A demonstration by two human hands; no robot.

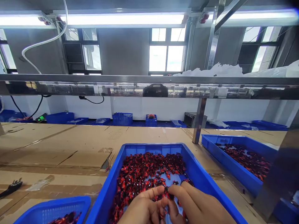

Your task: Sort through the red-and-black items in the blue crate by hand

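Observation:
A large blue tray (149, 145) holds many small red and black pieces (140, 168), piled thickest at its left and back. Over its near part, my left hand (147, 205) and my right hand (198, 202) meet fingertip to fingertip. Between the fingertips is a small dark piece (168, 193), pinched by both hands; its details are too small to tell. More red and black pieces lie under and beside the fingers, partly hidden by them.
A smaller blue basket (53, 207) with similar pieces stands at the near left. Another blue tray (235, 161) of pieces lies right, beyond a metal post (199, 121). A black plug (14, 186) rests at the left. A metal shelf beam (130, 88) crosses above the cardboard-covered table (70, 140).

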